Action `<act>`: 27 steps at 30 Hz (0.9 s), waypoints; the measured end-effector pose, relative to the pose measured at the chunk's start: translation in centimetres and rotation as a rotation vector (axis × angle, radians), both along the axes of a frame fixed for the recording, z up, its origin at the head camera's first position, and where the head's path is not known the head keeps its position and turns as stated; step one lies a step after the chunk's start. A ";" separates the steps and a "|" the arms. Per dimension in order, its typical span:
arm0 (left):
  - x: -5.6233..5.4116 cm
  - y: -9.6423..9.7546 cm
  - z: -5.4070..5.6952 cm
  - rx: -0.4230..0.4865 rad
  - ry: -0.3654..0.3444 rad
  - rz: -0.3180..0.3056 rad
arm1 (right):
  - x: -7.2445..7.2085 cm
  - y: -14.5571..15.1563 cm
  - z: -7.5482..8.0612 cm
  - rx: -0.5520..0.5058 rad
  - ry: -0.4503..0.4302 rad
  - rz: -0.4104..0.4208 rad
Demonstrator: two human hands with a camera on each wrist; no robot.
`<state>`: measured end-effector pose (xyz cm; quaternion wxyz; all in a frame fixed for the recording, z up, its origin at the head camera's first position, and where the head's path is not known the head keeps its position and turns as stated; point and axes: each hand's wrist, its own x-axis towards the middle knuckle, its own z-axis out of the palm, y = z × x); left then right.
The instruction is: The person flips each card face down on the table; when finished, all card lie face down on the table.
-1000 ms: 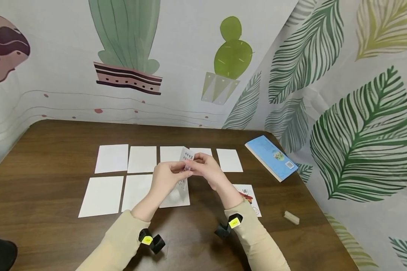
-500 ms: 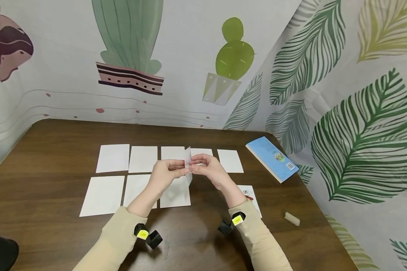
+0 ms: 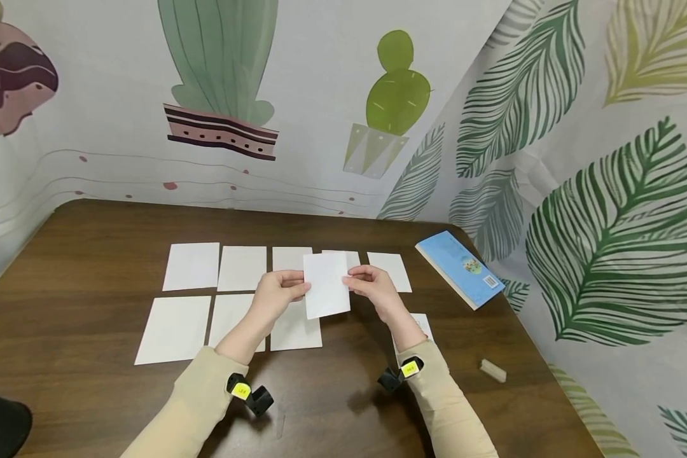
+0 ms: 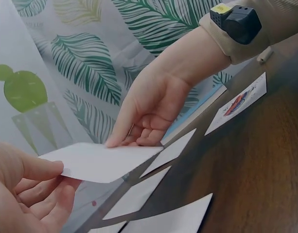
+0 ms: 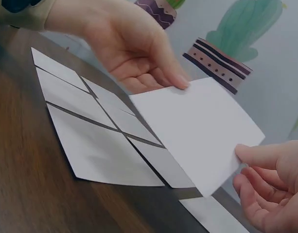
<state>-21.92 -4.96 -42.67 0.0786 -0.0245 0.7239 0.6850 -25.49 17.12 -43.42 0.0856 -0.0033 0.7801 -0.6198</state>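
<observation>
A white card (image 3: 327, 286) is held up above the table between both hands, its blank face toward the head camera. My left hand (image 3: 273, 294) pinches its left edge between thumb and fingers. On the opposite edge, my right hand (image 3: 379, 294) pinches it the same way. In the left wrist view the card (image 4: 107, 162) looks nearly flat and seen edge-on. The right wrist view shows the blank card (image 5: 200, 131) tilted, with thumbs on its face. Beneath it, blank white cards lie in two rows, among them a lower-left card (image 3: 173, 329) and one partly covered card (image 3: 296, 331).
A printed card (image 4: 238, 103) with a red picture lies right of the rows, partly behind the right forearm in the head view. A blue book (image 3: 460, 268) rests at the table's right edge. Nearer sits a small pale block (image 3: 493, 370). A black object (image 3: 0, 420) is at lower left.
The held card has turned from showing its printed side, through edge-on, to its blank side. My right hand has shifted slightly right; the cards on the table stay put.
</observation>
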 end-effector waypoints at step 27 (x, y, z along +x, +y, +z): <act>0.0 1.1 -2.8 0.092 -0.066 -0.133 | 1.0 4.7 -1.4 0.061 -0.177 0.060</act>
